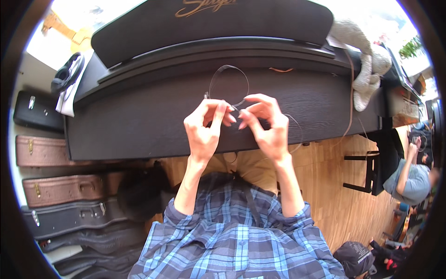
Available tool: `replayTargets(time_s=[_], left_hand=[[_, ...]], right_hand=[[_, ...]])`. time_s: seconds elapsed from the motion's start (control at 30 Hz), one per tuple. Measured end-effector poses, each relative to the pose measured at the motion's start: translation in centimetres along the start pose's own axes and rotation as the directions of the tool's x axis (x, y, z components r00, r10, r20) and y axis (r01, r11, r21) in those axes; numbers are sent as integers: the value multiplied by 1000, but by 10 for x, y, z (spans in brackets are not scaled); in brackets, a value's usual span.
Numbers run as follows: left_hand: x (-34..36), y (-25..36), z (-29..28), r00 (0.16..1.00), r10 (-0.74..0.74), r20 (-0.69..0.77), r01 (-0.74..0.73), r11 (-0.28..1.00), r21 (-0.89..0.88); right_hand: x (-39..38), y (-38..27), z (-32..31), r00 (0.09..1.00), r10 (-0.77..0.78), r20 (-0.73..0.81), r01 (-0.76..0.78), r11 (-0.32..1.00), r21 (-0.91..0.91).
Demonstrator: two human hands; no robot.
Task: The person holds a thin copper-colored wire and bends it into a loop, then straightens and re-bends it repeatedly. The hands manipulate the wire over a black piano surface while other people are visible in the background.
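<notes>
Over the dark wooden lid, my left hand and my right hand come close together with bent fingers. Both are closed in a pinch on a small dark stretch of a thin cable. Beyond my fingers the thin dark cable rises in a round loop above the lid. A fine pale strand curves out beside my right hand and drops over the front edge. Whether it belongs to the same cable I cannot tell. My fingertips partly hide the pinched spot.
A dark upright panel stands behind the lid, with a small orange-brown strip before it. Headphones lie left, a grey plush toy right. Instrument cases are stacked at left. Another person sits at right near a black bench.
</notes>
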State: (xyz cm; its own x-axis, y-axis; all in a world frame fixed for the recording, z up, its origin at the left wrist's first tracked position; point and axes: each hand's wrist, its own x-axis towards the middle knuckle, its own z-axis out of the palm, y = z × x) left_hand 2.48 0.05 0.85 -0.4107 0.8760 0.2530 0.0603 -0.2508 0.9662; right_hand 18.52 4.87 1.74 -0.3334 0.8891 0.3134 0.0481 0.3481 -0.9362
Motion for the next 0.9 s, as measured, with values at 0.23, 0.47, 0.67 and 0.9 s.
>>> replayTargets(time_s=[0.23,0.47,0.67,0.9], left_hand=[[-1,-11,-11,998,-38,-47,32,992,-119],[-4,-13,-15,999,-8,41,7,1000,11],[-3,-8,-13,993,44,110,-58,990,125],[-4,46,-14,856,199,476,-479,649,591]], right_hand=[[2,-11,-37,961,-161,226,257,821,-510],[12,-11,-56,929,-277,246,371,712,-597],[7,-15,-39,947,-321,29,322,934,-157],[22,-89,-37,961,42,275,17,978,-208]])
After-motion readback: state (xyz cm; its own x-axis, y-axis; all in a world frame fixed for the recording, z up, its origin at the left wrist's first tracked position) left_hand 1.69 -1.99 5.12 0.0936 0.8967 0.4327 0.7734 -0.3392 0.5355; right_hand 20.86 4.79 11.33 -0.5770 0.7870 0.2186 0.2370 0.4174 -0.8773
